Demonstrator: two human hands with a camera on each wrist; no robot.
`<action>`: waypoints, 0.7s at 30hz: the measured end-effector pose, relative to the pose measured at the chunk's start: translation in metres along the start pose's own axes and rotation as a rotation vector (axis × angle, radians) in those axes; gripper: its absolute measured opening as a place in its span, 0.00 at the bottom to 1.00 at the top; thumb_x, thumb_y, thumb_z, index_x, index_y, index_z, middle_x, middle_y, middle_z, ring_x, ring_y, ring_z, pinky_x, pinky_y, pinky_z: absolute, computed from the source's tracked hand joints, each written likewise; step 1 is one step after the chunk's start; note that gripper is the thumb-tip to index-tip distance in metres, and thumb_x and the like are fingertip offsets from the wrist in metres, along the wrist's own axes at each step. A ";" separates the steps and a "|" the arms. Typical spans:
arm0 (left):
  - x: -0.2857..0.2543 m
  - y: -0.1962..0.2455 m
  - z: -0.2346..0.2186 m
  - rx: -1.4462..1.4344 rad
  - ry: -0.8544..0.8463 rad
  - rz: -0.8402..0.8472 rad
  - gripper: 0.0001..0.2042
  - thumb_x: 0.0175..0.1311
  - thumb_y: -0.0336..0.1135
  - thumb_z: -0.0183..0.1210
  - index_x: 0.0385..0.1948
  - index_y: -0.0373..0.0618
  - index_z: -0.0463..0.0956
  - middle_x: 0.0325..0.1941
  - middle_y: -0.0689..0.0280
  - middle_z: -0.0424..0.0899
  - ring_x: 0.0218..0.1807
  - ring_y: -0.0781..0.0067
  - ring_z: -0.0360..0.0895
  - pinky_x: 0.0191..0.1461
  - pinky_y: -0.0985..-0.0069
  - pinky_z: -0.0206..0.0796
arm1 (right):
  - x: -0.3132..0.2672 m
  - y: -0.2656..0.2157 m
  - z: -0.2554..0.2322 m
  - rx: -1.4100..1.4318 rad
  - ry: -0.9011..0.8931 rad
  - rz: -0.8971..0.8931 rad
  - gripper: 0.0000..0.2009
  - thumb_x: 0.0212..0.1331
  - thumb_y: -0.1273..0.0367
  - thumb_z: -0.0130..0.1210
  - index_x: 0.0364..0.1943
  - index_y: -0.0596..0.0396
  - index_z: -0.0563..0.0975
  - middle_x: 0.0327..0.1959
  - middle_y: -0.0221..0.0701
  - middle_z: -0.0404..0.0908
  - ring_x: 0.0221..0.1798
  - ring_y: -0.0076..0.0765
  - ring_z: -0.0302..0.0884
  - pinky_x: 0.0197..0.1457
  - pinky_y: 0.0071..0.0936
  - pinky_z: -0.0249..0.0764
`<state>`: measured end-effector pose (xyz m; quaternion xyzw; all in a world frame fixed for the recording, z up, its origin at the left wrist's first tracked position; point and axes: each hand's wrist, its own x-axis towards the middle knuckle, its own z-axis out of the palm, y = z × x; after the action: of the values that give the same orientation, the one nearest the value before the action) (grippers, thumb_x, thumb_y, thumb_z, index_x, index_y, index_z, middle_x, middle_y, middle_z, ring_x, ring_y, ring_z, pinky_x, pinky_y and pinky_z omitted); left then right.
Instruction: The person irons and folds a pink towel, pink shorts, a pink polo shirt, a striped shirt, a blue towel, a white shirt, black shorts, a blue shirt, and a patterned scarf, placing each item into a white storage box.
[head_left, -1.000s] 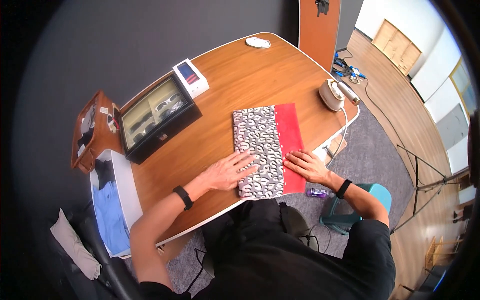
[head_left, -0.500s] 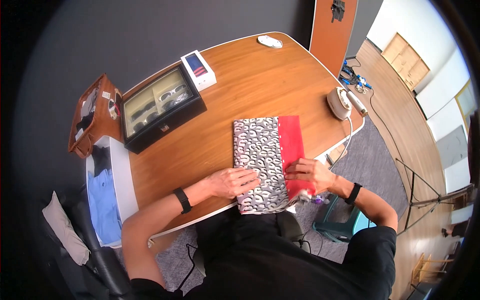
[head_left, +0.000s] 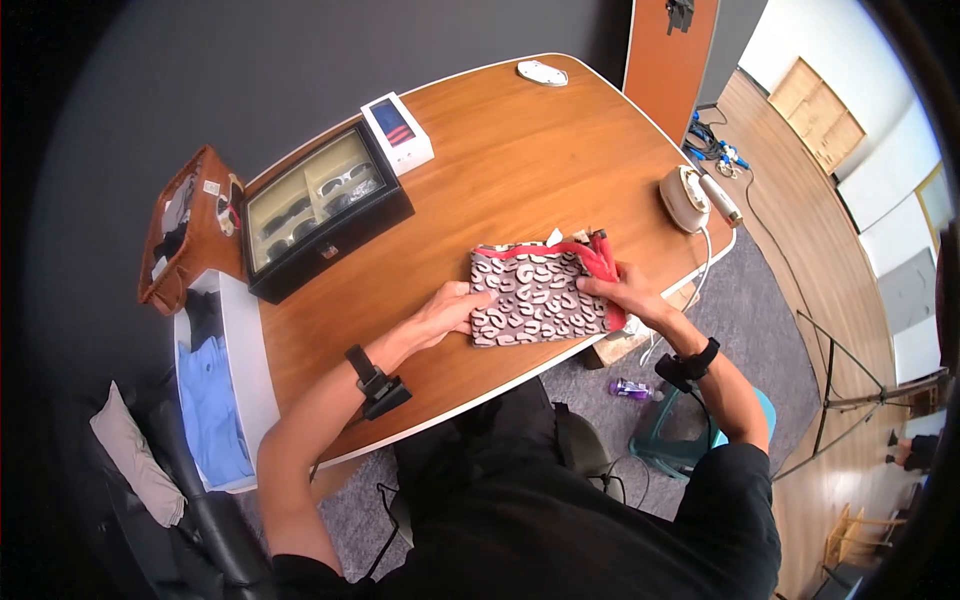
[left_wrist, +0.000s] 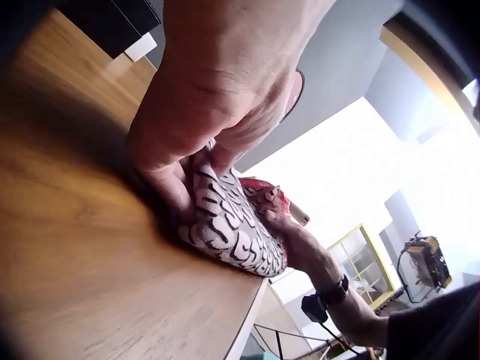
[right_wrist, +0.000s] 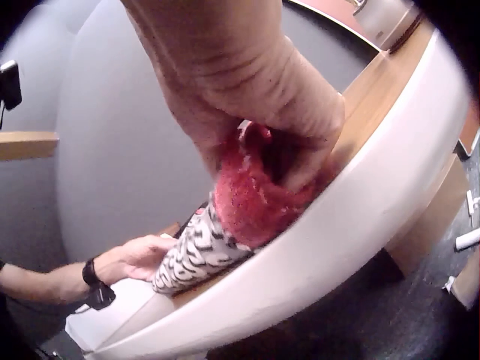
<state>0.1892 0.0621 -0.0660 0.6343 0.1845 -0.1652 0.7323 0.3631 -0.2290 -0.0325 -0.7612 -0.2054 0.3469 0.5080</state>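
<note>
Item, far left: a brown leather bag [head_left: 185, 240] stands open at the table's left end, above a white bin of blue cloth [head_left: 215, 400] set below the edge.

Item: a black glass-lidded display case of sunglasses [head_left: 320, 212] lies on the brown wooden table [head_left: 500, 140], with a white phone box [head_left: 398, 132] just beside its far corner.

Item: the left hand [head_left: 445, 310] is curled at the left end of the leopard-print fabric with red lining [head_left: 540, 290]; in the left wrist view the fingers [left_wrist: 180, 187] are seen pinching that end against the wood.

Item: the fabric lies folded across the near middle of the table, close to the front edge, red lining showing along the far fold and right end.

Item: the right hand [head_left: 625, 290] is closed on the red right end; in the right wrist view the bunched red cloth [right_wrist: 255, 195] is gripped directly above the white table rim [right_wrist: 337, 225].

Step judged in hand: a fold is being set, both ends held. The next move is judged to call for the fold to be flattened and squared, and for the right end to be kept from slipping off the rim.

Item, right: a cream corded handheld appliance [head_left: 690, 198] rests near the right edge, well apart from the fabric. Open wood is available beyond the fabric; little is left on the near side.
</note>
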 end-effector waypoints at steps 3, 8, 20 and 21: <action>0.007 -0.009 0.002 -0.025 0.080 0.006 0.21 0.81 0.46 0.51 0.58 0.35 0.75 0.54 0.55 0.86 0.51 0.65 0.87 0.49 0.63 0.85 | 0.018 0.029 0.000 -0.135 0.166 -0.010 0.27 0.72 0.48 0.59 0.36 0.65 0.85 0.26 0.27 0.83 0.29 0.23 0.79 0.35 0.31 0.77; 0.003 -0.005 0.005 -0.099 0.132 -0.008 0.21 0.82 0.47 0.47 0.61 0.37 0.71 0.53 0.55 0.86 0.47 0.63 0.88 0.47 0.63 0.85 | 0.033 0.046 -0.011 -0.422 0.273 0.040 0.34 0.75 0.45 0.50 0.24 0.64 0.84 0.20 0.45 0.83 0.25 0.45 0.83 0.34 0.43 0.78; -0.013 0.036 0.051 1.328 0.502 0.875 0.28 0.70 0.38 0.60 0.70 0.37 0.66 0.78 0.45 0.60 0.79 0.43 0.57 0.80 0.44 0.50 | 0.002 -0.021 0.081 -1.007 0.414 -0.834 0.19 0.70 0.60 0.56 0.58 0.56 0.79 0.65 0.48 0.76 0.68 0.56 0.72 0.69 0.50 0.69; 0.004 0.028 0.046 1.403 0.447 0.876 0.29 0.70 0.40 0.60 0.70 0.38 0.66 0.79 0.45 0.59 0.79 0.41 0.56 0.81 0.43 0.48 | 0.009 -0.016 0.086 -1.073 0.410 -0.836 0.21 0.71 0.58 0.55 0.61 0.55 0.78 0.68 0.48 0.74 0.71 0.58 0.69 0.74 0.53 0.65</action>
<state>0.2087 0.0210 -0.0374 0.9724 -0.0822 0.1858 0.1146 0.3067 -0.1622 -0.0421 -0.8137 -0.5230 -0.1764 0.1822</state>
